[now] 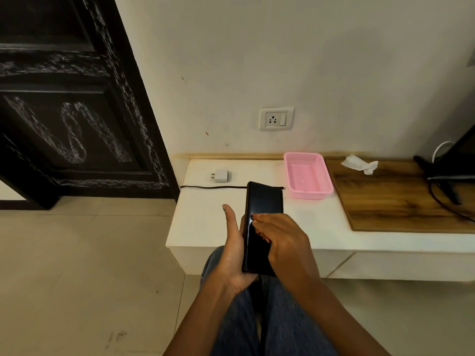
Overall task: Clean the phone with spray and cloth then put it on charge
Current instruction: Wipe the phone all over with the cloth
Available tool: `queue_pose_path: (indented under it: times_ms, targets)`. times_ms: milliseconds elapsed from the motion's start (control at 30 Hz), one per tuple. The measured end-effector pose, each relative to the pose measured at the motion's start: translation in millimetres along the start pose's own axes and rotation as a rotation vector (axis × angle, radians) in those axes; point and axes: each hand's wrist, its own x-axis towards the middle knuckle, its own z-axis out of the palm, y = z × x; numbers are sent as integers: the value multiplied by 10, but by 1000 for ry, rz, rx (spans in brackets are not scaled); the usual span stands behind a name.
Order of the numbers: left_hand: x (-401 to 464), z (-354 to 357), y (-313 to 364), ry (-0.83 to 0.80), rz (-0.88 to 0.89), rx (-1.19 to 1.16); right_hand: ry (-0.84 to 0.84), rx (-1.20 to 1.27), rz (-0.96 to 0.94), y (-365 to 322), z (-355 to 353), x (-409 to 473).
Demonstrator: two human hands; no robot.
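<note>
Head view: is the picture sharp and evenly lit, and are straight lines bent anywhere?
Head view: light is soft and dim, warmer at the wall foot; the door is dark and grainy; the white shelf edge bows from wide-angle distortion; the phone screen shows only faint sheen; both hands, left and right, look fairly sharp.
</note>
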Motion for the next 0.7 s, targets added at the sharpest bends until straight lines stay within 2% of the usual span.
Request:
queue_pose_path:
  times_ms: [67, 233, 433, 600, 700]
  targets:
    - [1, -49, 7, 18, -1, -17, -9, 61, -53, -111, 58, -127]
    - [-28, -75, 41, 1, 20, -46, -111, -11, -93, -16, -40, -273]
    - [-4, 1, 33, -6, 31, 16, 0, -74, -41, 114, -45, -49]
    - [-4, -71, 71, -19, 49, -48, -86, -52, -114, 19, -8, -268]
    - [-11, -72, 54, -23, 64, -50, -52, -82, -116, 121, -79, -259]
